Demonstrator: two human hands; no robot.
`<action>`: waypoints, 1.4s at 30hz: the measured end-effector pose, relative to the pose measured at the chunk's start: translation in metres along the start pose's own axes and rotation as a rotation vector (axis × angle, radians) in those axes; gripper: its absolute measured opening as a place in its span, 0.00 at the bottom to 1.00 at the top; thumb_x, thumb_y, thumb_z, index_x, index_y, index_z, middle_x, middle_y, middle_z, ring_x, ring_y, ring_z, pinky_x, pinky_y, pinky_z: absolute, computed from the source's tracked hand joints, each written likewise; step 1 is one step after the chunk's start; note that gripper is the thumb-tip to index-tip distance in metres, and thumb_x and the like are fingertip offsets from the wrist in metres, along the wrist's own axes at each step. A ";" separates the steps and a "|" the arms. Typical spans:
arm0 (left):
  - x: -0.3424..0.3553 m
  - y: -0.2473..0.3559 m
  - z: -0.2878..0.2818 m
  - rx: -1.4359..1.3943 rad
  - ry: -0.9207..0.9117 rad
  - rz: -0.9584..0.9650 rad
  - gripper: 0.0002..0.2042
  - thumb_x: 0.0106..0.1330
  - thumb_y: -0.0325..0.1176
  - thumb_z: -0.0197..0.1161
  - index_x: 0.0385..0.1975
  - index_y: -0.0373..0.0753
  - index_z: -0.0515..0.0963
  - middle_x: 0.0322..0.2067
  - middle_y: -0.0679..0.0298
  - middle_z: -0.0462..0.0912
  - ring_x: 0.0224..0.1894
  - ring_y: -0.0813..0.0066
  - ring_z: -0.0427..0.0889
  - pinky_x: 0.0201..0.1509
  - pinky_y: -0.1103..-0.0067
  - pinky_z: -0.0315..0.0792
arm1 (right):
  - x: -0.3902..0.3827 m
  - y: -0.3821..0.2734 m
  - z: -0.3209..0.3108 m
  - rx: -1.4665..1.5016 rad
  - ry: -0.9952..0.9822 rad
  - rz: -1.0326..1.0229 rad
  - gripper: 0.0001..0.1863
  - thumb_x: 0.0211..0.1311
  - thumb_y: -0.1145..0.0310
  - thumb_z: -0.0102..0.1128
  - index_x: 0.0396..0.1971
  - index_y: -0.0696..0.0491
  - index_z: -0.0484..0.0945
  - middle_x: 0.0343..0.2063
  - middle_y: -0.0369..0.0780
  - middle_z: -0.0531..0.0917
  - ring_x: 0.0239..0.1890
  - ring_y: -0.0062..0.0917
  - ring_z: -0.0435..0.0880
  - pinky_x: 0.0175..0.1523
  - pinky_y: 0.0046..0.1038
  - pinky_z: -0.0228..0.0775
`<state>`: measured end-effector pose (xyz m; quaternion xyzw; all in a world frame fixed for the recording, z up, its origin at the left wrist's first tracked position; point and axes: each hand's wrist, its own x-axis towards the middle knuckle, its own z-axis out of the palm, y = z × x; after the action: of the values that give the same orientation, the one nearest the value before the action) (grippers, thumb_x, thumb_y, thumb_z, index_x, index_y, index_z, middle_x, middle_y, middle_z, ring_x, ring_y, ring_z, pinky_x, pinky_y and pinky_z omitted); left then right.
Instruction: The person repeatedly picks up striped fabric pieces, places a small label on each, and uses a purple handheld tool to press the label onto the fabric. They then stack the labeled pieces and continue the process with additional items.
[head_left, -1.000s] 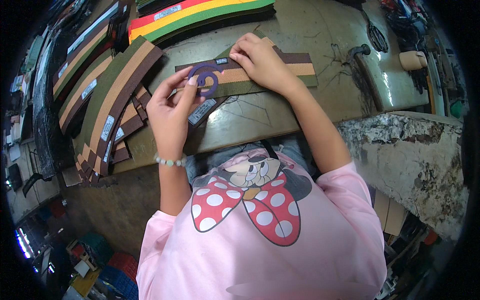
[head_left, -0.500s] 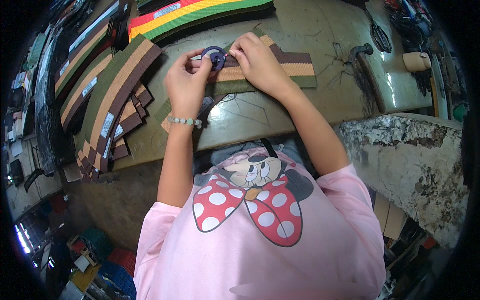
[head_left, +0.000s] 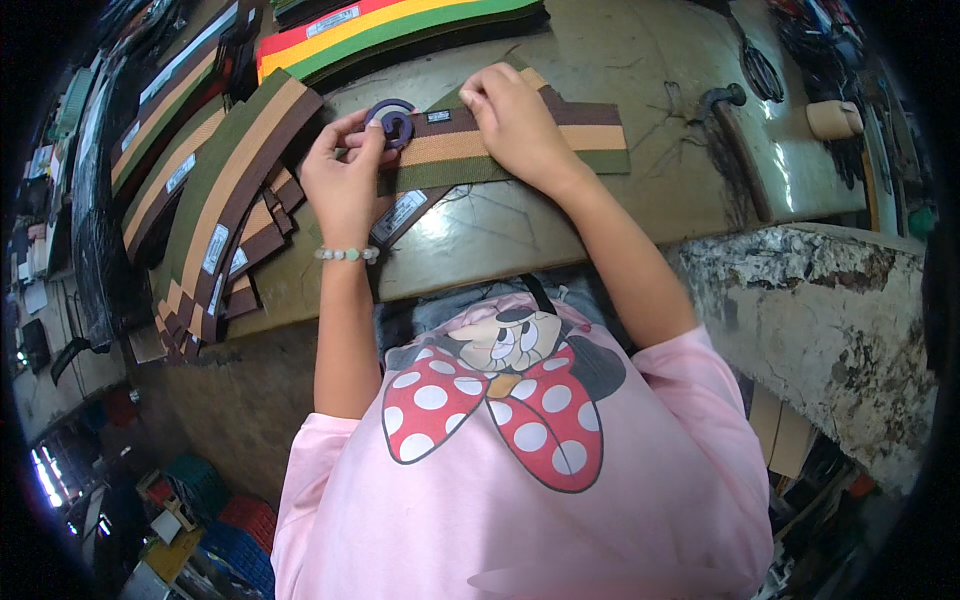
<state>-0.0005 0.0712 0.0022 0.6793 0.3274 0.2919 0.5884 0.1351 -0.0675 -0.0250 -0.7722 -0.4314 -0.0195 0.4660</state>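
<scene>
My left hand [head_left: 342,172], with a beaded bracelet at the wrist, pinches a dark purple ring-shaped thing with a curl inside it [head_left: 399,128]. The ring hangs over the left end of a green, tan and brown striped webbing strap [head_left: 440,150]. A small dark label [head_left: 438,116] shows on the strap's brown band, between my hands. Over the strap's middle lies my right hand [head_left: 515,118], its fingertips curled together near the upper edge; whatever they grip is hidden. Another striped strap with a white label [head_left: 402,214] crosses underneath.
Stacks of similar striped straps [head_left: 225,200] fan out at the left. Red, yellow and green webbing [head_left: 400,40] lies at the back. On the right are a hammer [head_left: 722,98], a thread cone [head_left: 834,121] and a black cord coil [head_left: 762,78]. A worn, peeling block [head_left: 800,310] stands beside the table [head_left: 640,205].
My left hand has moved left and slightly down with the purple ring. The small dark label on the strap now shows fully. My right hand has stayed nearly in place.
</scene>
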 end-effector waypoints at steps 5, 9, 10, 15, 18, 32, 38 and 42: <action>0.000 -0.004 0.002 0.036 -0.019 0.019 0.11 0.65 0.27 0.65 0.44 0.28 0.80 0.28 0.64 0.83 0.27 0.82 0.83 0.32 0.85 0.80 | -0.002 0.006 -0.018 0.146 0.068 0.201 0.10 0.70 0.68 0.56 0.38 0.60 0.77 0.33 0.42 0.81 0.32 0.25 0.84 0.40 0.27 0.76; 0.000 -0.003 0.001 0.063 -0.023 0.003 0.12 0.65 0.27 0.66 0.45 0.27 0.80 0.28 0.64 0.83 0.27 0.83 0.82 0.32 0.85 0.79 | -0.023 0.022 -0.078 0.051 0.257 0.347 0.10 0.70 0.66 0.58 0.41 0.58 0.79 0.31 0.38 0.84 0.32 0.17 0.83 0.38 0.22 0.75; 0.000 -0.003 0.001 0.071 -0.030 0.004 0.12 0.64 0.27 0.66 0.45 0.27 0.80 0.27 0.64 0.83 0.27 0.83 0.82 0.32 0.85 0.78 | -0.030 0.024 -0.094 -0.046 0.340 0.438 0.11 0.68 0.65 0.59 0.42 0.58 0.80 0.31 0.40 0.84 0.31 0.19 0.82 0.39 0.23 0.75; 0.003 -0.009 0.000 0.045 -0.034 0.019 0.13 0.64 0.28 0.66 0.44 0.28 0.80 0.27 0.66 0.82 0.27 0.83 0.82 0.32 0.85 0.78 | -0.054 0.008 -0.123 -0.774 0.525 0.084 0.17 0.63 0.73 0.56 0.52 0.55 0.76 0.48 0.46 0.79 0.52 0.40 0.76 0.59 0.40 0.66; 0.006 -0.013 -0.001 0.039 -0.044 0.013 0.13 0.65 0.29 0.66 0.45 0.27 0.80 0.27 0.66 0.82 0.27 0.82 0.82 0.32 0.85 0.78 | -0.056 -0.010 -0.098 -0.202 -0.041 -0.053 0.14 0.62 0.74 0.58 0.47 0.55 0.80 0.51 0.44 0.77 0.56 0.39 0.74 0.59 0.33 0.68; -0.009 0.014 0.030 -0.119 -0.262 0.051 0.14 0.66 0.29 0.65 0.47 0.27 0.78 0.31 0.64 0.81 0.29 0.80 0.82 0.36 0.84 0.81 | -0.034 0.017 -0.056 0.214 -0.084 0.090 0.07 0.71 0.71 0.53 0.38 0.61 0.70 0.38 0.41 0.73 0.34 0.22 0.77 0.41 0.25 0.73; -0.010 0.017 0.051 -0.014 -0.348 -0.119 0.14 0.66 0.29 0.65 0.46 0.26 0.79 0.28 0.64 0.81 0.28 0.80 0.83 0.33 0.85 0.80 | -0.034 0.027 -0.047 0.286 -0.011 0.161 0.09 0.70 0.71 0.50 0.40 0.62 0.68 0.38 0.51 0.73 0.42 0.45 0.76 0.51 0.37 0.68; -0.012 0.015 0.057 -0.045 -0.339 -0.101 0.13 0.66 0.29 0.65 0.46 0.26 0.79 0.28 0.63 0.82 0.28 0.80 0.83 0.33 0.85 0.79 | -0.036 0.027 -0.042 0.309 0.027 0.160 0.09 0.70 0.71 0.49 0.40 0.62 0.67 0.38 0.51 0.72 0.42 0.44 0.75 0.51 0.37 0.68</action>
<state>0.0377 0.0256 0.0088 0.6882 0.2505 0.1506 0.6641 0.1460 -0.1271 -0.0358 -0.7228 -0.3601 0.0738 0.5852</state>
